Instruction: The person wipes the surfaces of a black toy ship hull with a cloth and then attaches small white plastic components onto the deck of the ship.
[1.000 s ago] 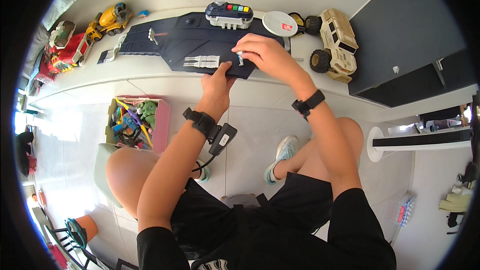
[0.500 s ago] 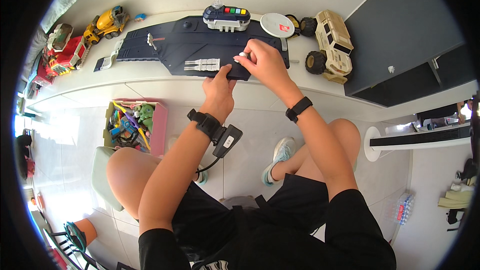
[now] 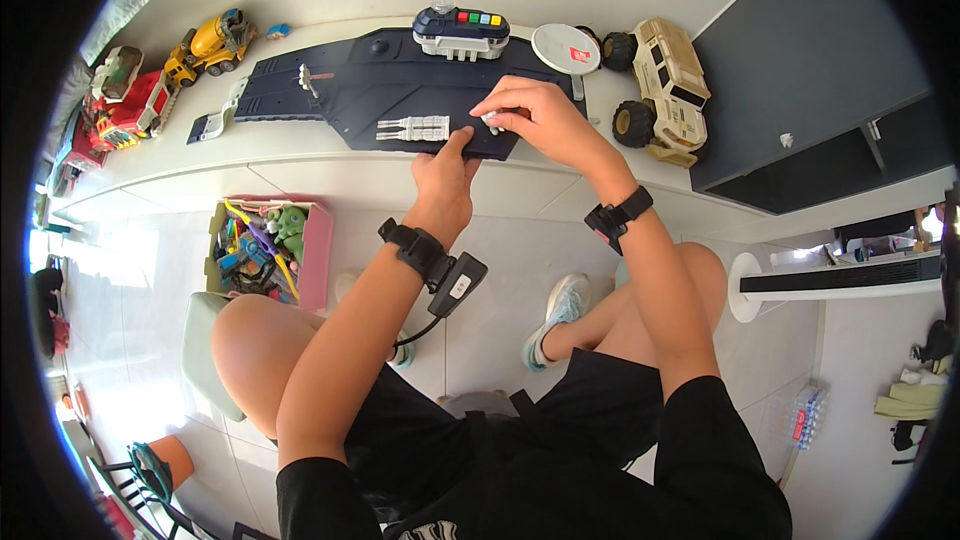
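Note:
A dark blue toy aircraft carrier (image 3: 360,80) lies across the white ledge in front of me. My left hand (image 3: 445,185) grips its near edge, thumb on the deck and fingers underneath. Close beside that thumb, my right hand (image 3: 548,122) pinches a small white plastic piece (image 3: 492,124) at the deck's right part; its shape is mostly hidden by the fingers. A white double-barrelled piece (image 3: 415,128) rests on the deck left of my left thumb. Farther back stand a control tower with coloured buttons (image 3: 462,35) and a round white disc (image 3: 566,48).
A tan toy off-roader (image 3: 662,90) stands at the ledge's right, beside a dark grey cabinet (image 3: 800,60). To the left are a yellow mixer truck (image 3: 212,43) and a red toy truck (image 3: 140,100). A pink box (image 3: 318,255) full of toys sits on the floor below.
The carrier, with its tower and disc, has shifted slightly right. My right hand has turned at the wrist and flattened over the small white piece. My left hand keeps its hold.

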Motion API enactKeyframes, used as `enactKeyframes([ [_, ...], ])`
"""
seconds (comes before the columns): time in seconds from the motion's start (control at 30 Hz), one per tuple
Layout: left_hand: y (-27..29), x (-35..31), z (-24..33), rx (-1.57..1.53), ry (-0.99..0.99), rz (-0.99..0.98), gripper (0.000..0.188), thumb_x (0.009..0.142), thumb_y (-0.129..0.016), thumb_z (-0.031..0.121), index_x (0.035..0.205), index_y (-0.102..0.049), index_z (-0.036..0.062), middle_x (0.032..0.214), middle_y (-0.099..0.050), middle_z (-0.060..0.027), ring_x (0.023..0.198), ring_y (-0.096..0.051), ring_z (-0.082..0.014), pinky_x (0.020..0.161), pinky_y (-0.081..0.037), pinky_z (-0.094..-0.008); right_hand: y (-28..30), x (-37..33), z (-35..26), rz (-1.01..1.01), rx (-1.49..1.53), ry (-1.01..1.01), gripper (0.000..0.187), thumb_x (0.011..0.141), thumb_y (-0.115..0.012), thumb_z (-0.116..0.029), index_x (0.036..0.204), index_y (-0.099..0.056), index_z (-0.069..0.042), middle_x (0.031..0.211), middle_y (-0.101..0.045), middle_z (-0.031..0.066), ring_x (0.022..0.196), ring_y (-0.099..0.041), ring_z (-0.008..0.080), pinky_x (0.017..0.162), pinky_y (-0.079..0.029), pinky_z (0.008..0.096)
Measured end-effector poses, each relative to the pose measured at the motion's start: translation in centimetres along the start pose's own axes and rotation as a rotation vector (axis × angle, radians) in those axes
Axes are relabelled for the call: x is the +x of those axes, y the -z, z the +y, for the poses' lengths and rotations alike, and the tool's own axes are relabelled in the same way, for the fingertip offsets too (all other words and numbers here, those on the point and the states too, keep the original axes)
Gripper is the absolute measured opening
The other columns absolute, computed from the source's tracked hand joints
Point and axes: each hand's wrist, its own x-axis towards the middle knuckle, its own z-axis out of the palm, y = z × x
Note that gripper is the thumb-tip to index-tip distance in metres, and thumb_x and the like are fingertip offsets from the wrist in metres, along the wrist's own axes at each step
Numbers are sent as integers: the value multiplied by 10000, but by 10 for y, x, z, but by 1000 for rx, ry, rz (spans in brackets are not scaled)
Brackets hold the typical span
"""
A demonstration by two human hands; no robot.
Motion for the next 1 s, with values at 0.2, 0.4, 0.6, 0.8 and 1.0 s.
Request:
enactKeyframes([
  [0.2, -7, -6, 0, 9, -1, 68, 180, 859, -661, 54, 965, -519, 21, 960, -604, -84, 831, -628, -175, 761, -539, -300, -9, 9, -6, 123, -230, -27, 157, 817, -693, -154, 813, -659, -1, 740, -587, 79, 633, -562, 208, 575, -444, 326],
  [0.4, -4, -3, 2, 33, 7, 46, 171, 861, -660, 57, 964, -527, 27, 970, -605, -80, 835, -628, -173, 766, -537, -294, -25, 12, -2, 295, -508, -13, 237, 791, -717, -217, 747, -594, -19, 711, -577, 91, 632, -586, 249, 565, -460, 356],
  [0.6, -3, -2, 1, 9, -8, 20, 185, 862, -658, 60, 988, -528, 24, 994, -610, -76, 872, -626, -162, 791, -532, -290, -2, 10, -12, 47, -416, -112, 241, 754, -747, -236, 786, -604, -44, 720, -592, 79, 674, -595, 262, 610, -469, 375],
  [0.8, -7, -2, 1, -11, -26, 87, 199, 861, -660, 65, 998, -518, 41, 983, -604, -59, 868, -615, -143, 770, -525, -281, -16, 12, 0, 97, -493, -27, 262, 738, -764, -142, 864, -570, -17, 725, -612, 122, 641, -597, 287, 577, -466, 361],
  [1.0, -5, -2, 1, 13, -10, 75, 221, 859, -662, 63, 1010, -503, 47, 982, -604, -54, 832, -621, -142, 735, -531, -266, -41, 12, -8, 307, -501, -274, 265, 777, -704, -88, 894, -476, -22, 725, -634, 158, 671, -626, 351, 575, -469, 407],
])
